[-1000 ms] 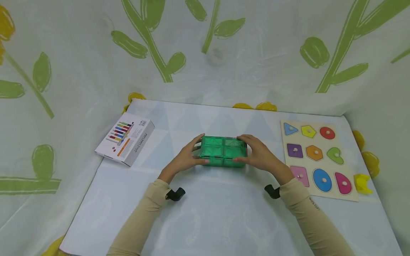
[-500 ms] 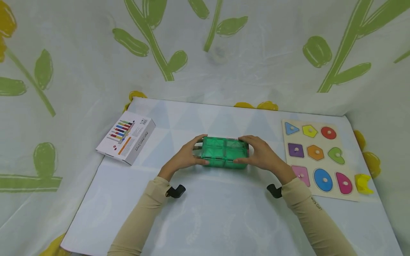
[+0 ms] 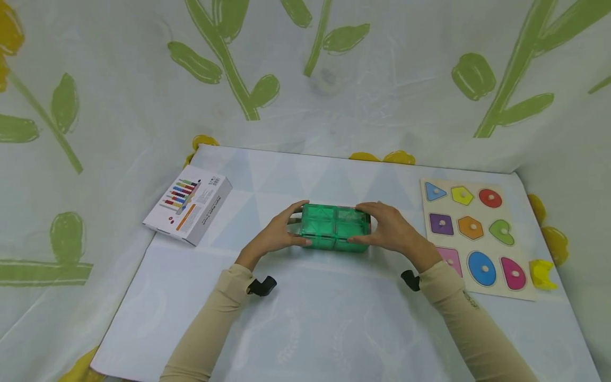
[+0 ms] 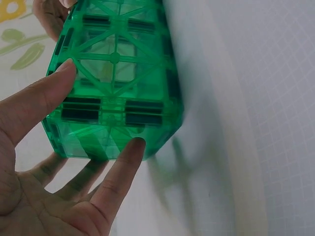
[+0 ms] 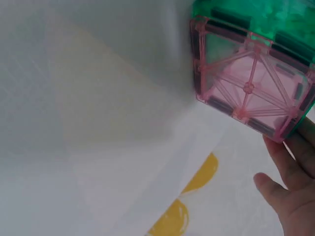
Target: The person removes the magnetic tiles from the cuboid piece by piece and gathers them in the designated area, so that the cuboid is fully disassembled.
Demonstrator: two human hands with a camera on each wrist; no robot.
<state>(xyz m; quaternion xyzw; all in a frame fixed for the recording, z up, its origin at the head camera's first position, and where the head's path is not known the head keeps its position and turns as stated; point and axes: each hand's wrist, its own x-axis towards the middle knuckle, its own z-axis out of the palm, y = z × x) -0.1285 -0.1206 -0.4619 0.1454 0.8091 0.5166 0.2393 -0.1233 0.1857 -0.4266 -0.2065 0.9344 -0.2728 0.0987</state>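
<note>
Though the green magnetic-tile block (image 3: 335, 228) at the table (image 3: 305, 318) centre appears assembled, pink end tile (image 5: 248, 88) included, left hand (image 3: 274, 233) and right hand (image 3: 392, 229) grip its ends; release is not yet made.

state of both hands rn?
Left hand: holding the left end of the translucent green magnetic-tile block.
Right hand: holding the right end of the same block.

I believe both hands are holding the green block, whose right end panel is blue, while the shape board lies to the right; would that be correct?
Not quite: the right end panel is pink, not blue, as the right wrist view shows. The left hand and right hand do hold the green block, and the shape board lies to the right.
</note>
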